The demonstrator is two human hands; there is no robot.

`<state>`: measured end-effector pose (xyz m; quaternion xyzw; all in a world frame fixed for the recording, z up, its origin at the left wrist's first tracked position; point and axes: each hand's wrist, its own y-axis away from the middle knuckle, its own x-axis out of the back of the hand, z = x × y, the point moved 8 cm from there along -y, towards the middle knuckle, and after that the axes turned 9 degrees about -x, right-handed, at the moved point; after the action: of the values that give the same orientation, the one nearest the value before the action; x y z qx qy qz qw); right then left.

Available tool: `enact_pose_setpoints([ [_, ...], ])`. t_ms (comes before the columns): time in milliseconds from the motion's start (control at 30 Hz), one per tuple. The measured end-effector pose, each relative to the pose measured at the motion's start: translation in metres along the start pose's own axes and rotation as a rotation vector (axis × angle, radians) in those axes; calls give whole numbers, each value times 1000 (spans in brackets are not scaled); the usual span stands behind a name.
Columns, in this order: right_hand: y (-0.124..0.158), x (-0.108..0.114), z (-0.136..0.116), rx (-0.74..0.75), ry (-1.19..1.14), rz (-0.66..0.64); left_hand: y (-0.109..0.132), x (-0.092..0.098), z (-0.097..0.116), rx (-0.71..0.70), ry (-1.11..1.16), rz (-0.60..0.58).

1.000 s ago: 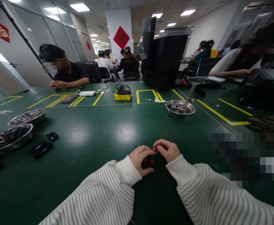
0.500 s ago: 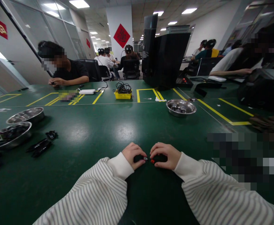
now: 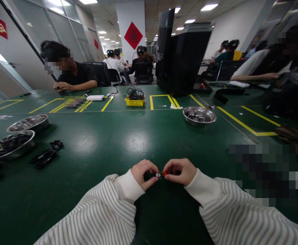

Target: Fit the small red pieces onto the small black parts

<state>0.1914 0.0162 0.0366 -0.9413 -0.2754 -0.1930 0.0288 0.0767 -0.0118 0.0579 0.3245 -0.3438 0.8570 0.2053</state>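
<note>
My left hand (image 3: pixel 144 173) pinches a small silvery-white part (image 3: pixel 157 175) between thumb and fingertips; thin prongs seem to stick out of it toward the right. Opposite it, my right hand (image 3: pixel 181 171) pinches a small orange-red piece (image 3: pixel 164 173). A narrow gap separates the two parts, and both are held just above the green tabletop (image 3: pixel 128 146). They are too small for me to tell their exact kind.
Two metal bowls stand at the left, the nearer bowl (image 3: pixel 23 149) full of dark parts. Black pieces (image 3: pixel 47 158) lie beside it. Farther off are a metal bowl (image 3: pixel 199 120), a yellow tray (image 3: pixel 135 102) of cables and a black computer case (image 3: pixel 187 61). A person (image 3: pixel 74 75) sits across.
My right thumb and fingers have closed tighter on the orange-red piece. Both hands sit slightly lower in view, and the silvery-white part shows more plainly. The camera has shifted a little.
</note>
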Motion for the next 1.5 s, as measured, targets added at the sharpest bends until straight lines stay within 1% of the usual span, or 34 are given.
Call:
enact_pose_setpoints([
  [133,0,-7,2,-66,-188,-17,0,3,3,7,48,49],
  [267,0,-8,1,-85,-272,-33,0,3,8,-14,85,74],
  [633,3,-4,-7,5,-341,5,1,6,8,-50,81,128],
  [800,5,0,-9,-9,-296,56,0,7,8,-53,78,154],
  [900,6,3,-12,11,-268,106,0,8,7,-39,59,157],
  [1167,6,8,-11,21,-272,166,-2,18,13,-30,-2,190],
  [1267,7,8,-15,64,-257,156,-3,18,14,-27,-13,186],
  [1367,10,8,-22,160,-224,162,-2,16,12,-16,-8,173],
  [1500,16,9,-32,277,-138,206,-2,14,9,-16,0,177],
])
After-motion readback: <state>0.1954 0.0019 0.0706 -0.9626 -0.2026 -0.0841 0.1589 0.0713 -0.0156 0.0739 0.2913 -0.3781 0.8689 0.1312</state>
